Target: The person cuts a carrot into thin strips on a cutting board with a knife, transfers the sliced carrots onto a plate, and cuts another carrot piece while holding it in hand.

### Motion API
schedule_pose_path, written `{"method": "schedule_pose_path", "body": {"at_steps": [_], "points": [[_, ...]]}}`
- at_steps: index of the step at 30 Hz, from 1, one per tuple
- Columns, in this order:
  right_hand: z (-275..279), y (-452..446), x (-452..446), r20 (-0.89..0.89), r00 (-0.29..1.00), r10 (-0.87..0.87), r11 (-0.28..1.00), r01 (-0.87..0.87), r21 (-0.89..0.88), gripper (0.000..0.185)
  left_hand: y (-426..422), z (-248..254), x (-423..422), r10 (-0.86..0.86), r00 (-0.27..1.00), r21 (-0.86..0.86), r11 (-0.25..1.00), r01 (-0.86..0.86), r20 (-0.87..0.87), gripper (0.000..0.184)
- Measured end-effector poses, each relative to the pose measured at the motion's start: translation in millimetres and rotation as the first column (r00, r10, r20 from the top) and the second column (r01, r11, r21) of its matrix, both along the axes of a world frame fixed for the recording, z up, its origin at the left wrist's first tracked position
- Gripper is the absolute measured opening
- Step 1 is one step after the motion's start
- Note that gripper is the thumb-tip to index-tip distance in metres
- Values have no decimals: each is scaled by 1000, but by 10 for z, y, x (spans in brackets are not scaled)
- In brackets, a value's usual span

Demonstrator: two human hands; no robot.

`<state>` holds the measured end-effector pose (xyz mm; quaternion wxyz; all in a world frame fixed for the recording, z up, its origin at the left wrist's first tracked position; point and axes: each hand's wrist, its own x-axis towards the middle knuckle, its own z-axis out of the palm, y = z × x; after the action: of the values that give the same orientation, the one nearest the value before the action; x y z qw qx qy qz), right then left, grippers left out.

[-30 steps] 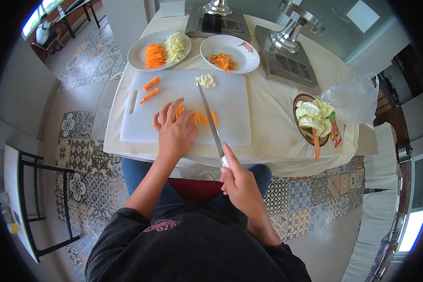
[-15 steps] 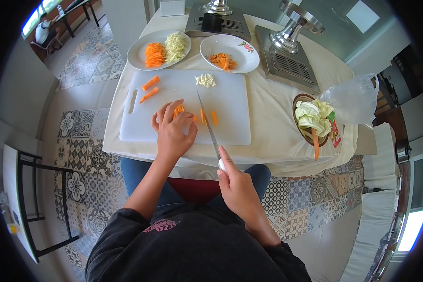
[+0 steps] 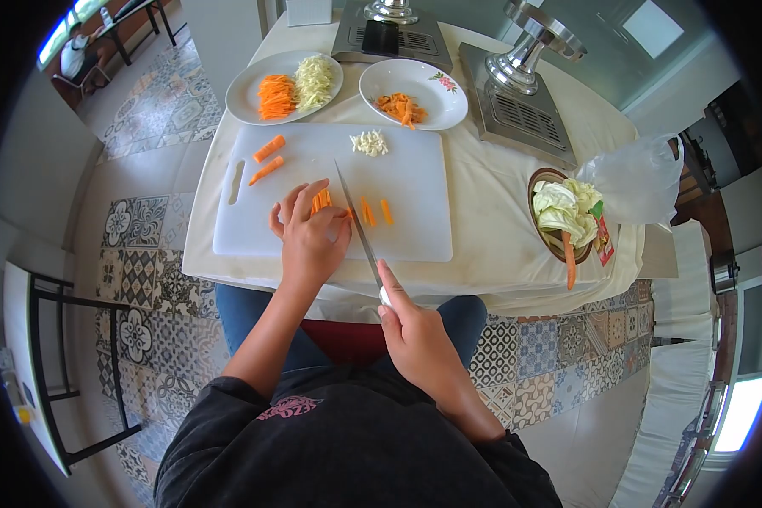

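Cream cloth point(image 3: 499, 250), softly creased, underlies a smooth, flat white board point(image 3: 419, 169). I record the right hand point(image 3: 419, 334) clasped round a thin, tapering metal knife point(image 3: 360, 224). The left hand point(image 3: 309, 241) arches over carrot strips point(image 3: 321, 201) at the board's near middle; whether its fingers grip them, I cannot tell. Slim, straight-edged carrot sticks point(image 3: 387, 212) lie right of the knife.

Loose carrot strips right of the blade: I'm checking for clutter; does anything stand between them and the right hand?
Nothing visible: only cutting board and tablecloth lie between the right hand and the carrot strips; the knife runs left of them.
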<state>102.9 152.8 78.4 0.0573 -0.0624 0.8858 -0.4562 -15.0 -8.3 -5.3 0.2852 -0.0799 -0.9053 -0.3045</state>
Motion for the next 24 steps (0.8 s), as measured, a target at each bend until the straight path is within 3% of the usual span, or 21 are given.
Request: {"method": "schedule_pose_path", "body": {"at_steps": [5,20,24], "points": [[-48,-46,0,5,1000,-14,1000,14,-6,60,-2,-8,-6,-10,1000,32,999,10,8,7],[-67,-302,-170,89,996,2,983,-19,184,68,-19,42,-3,-26,998,27,999,24,55,6],[-151,-314,-149,36,999,20,958,-30,285,63,-14,15,-12,5,998,16,1000,-6,56,6]]}}
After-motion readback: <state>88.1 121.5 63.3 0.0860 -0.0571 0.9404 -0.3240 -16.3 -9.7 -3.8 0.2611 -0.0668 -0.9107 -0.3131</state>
